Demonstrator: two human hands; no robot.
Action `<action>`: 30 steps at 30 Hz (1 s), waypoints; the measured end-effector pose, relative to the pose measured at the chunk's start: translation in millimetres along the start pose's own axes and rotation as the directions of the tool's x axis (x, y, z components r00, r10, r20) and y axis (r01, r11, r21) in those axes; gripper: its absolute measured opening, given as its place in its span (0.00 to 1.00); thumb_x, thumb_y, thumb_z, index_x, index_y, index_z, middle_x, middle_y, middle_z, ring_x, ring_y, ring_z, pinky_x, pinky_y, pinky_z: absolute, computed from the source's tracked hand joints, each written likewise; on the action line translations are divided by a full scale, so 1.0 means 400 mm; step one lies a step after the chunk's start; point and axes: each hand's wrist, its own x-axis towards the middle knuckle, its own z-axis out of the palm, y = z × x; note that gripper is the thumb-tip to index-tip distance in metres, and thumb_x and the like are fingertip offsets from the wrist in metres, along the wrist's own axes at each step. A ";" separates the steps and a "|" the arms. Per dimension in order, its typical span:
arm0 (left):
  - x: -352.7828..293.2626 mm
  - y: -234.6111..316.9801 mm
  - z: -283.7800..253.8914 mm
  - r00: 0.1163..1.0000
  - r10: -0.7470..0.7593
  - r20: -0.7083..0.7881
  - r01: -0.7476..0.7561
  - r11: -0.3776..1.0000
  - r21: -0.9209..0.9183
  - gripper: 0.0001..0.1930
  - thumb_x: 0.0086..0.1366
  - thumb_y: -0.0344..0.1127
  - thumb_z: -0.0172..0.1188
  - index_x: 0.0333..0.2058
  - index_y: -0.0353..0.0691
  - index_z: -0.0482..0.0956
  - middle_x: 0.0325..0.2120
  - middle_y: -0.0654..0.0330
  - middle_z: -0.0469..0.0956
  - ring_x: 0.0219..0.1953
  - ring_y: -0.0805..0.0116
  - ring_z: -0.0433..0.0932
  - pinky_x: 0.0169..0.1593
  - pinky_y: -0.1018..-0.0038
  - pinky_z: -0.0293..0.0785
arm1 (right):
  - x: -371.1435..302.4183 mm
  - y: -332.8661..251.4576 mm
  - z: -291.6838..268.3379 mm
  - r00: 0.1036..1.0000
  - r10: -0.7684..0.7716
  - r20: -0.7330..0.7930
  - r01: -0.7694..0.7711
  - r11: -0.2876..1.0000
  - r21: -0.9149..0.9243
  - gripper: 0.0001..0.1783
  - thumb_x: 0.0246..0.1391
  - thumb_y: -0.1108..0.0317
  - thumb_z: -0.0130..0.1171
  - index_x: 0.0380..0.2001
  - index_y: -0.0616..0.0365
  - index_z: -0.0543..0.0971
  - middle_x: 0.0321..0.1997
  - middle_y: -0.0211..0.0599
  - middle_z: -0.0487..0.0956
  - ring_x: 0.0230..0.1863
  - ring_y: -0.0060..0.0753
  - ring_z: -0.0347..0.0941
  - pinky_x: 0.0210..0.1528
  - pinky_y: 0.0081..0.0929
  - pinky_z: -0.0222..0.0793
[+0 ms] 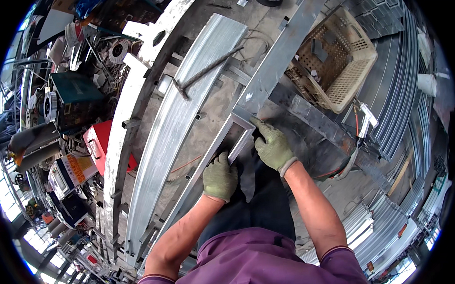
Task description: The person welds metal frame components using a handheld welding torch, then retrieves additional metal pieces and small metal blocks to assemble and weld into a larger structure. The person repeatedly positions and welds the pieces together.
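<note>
Both my hands wear olive-green work gloves. My left hand (219, 177) is closed around the lower end of a short grey metal channel piece (241, 141), its fingertips on the near end. At the corner where this piece meets a long narrow metal bar (206, 167), my right hand (273, 144) presses with its index finger reaching forward and its other fingers curled in. The short piece sits at an angle to the bar, forming a pointed corner. Beyond that corner lies a wide flat steel beam (275, 63). The undersides of my fingers are hidden.
A T-shaped metal tool (205, 73) lies across a broad galvanized profile (175, 125) at left. At right are a beige plastic basket (358, 61) and a torch-like tool (367, 117) with a hose. A red metal box (98, 145) stands farther left; stacked profiles (397, 98) lie far right.
</note>
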 end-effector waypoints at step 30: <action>0.015 0.005 -0.164 0.892 0.159 -0.423 -0.246 0.956 -0.160 0.36 0.63 0.39 0.70 0.68 0.38 0.69 0.59 0.46 0.78 0.60 0.41 0.78 0.63 0.51 0.74 | 0.059 -0.092 0.067 0.960 -0.175 -0.221 0.166 0.984 -0.058 0.24 0.64 0.69 0.63 0.63 0.63 0.81 0.59 0.55 0.83 0.60 0.59 0.78 0.66 0.47 0.73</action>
